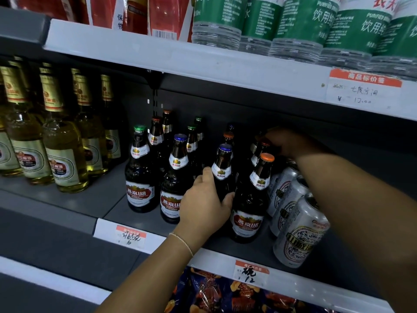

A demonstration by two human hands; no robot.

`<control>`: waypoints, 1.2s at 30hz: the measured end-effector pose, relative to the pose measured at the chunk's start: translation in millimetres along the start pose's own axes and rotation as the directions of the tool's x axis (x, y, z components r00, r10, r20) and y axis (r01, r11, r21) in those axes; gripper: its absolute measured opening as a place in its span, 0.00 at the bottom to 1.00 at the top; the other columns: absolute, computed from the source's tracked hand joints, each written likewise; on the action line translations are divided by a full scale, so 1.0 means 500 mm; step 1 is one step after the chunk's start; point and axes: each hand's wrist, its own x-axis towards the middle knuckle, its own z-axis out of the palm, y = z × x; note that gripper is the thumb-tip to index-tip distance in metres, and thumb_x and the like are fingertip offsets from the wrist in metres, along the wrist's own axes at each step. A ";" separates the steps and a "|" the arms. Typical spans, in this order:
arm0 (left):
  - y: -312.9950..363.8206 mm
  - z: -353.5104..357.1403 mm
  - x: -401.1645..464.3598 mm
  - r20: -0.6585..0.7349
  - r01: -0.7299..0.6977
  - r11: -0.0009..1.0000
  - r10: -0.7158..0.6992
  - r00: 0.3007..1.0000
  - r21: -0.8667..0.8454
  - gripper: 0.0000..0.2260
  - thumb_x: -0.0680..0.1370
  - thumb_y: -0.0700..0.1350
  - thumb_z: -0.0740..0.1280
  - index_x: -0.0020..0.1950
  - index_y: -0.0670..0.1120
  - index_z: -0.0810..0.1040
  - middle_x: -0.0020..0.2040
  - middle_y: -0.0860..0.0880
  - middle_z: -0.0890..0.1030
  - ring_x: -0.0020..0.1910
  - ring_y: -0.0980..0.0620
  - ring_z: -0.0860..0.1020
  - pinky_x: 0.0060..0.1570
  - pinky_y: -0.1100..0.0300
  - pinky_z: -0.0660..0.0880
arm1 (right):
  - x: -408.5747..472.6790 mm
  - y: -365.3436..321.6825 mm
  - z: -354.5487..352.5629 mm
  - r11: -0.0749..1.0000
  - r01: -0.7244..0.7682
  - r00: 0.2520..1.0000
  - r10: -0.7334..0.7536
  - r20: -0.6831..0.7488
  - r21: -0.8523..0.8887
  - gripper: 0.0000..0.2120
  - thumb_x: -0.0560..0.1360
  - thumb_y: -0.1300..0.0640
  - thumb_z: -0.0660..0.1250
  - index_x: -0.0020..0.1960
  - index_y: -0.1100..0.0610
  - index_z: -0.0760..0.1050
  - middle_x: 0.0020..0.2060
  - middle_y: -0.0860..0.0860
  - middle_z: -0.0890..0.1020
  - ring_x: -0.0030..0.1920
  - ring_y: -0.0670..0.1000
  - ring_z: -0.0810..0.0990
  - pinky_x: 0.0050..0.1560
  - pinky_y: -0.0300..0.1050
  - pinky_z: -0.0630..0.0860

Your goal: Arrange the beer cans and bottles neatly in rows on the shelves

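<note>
Dark brown glass beer bottles are stood in rough rows on the grey middle shelf (117, 208), each with a white neck label and a red-and-white body label with gold trim. Cap colours are mixed: green, blue, orange.

The blue-capped bottle (222, 170) in the front area is gripped around its shoulder by the left hand (206, 204), thumb on the right side, fingers curled round the left; its lower body is hidden behind the hand. It is flanked by another blue-capped bottle (175, 177) to the left and an orange-capped bottle (253, 199) just beside it to the right. A green-capped bottle (140, 170) is stood further left, slightly apart.

Deeper in, the right hand (286, 143) is reached over the tops of the rear bottles, fingers curled at an orange cap (265, 143); whether that cap is actually pinched cannot be told in the shadow.

Silver beer cans (297, 231) with a patterned band are lined front to back at the right, just beside the orange-capped bottle, under the right forearm.

Pale yellow bottles (63, 152) with gold foil necks are rowed on the left section. Green-labelled water bottles (293, 26) are on the shelf above. Handwritten price tags (251, 273) are clipped to the shelf edges.
</note>
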 end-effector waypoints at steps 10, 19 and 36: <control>0.002 -0.002 0.000 0.004 -0.004 1.000 0.004 1.000 0.012 0.32 0.74 0.59 0.68 0.72 0.46 0.61 0.60 0.45 0.76 0.54 0.44 0.78 0.45 0.54 0.78 | -0.014 0.003 -0.007 0.986 0.135 0.985 -0.123 -0.124 0.094 0.16 0.77 0.61 0.69 0.64 0.62 0.74 0.58 0.59 0.80 0.49 0.53 0.80 0.53 0.50 0.78; 0.001 -0.001 0.000 0.008 -0.002 1.000 0.002 1.000 0.011 0.33 0.74 0.59 0.68 0.73 0.46 0.60 0.60 0.45 0.76 0.54 0.45 0.78 0.45 0.55 0.77 | -0.021 0.002 0.003 0.983 0.181 0.965 -0.177 -0.196 0.007 0.11 0.79 0.64 0.67 0.59 0.68 0.77 0.52 0.59 0.81 0.50 0.54 0.76 0.63 0.54 0.74; 0.002 -0.001 -0.004 0.023 0.015 0.999 -0.015 1.000 0.030 0.36 0.74 0.60 0.68 0.75 0.46 0.57 0.63 0.42 0.75 0.55 0.41 0.78 0.47 0.51 0.78 | -0.075 0.044 -0.018 0.981 0.164 0.983 -0.153 0.099 -0.106 0.07 0.74 0.57 0.74 0.50 0.56 0.79 0.49 0.56 0.83 0.48 0.53 0.83 0.38 0.43 0.83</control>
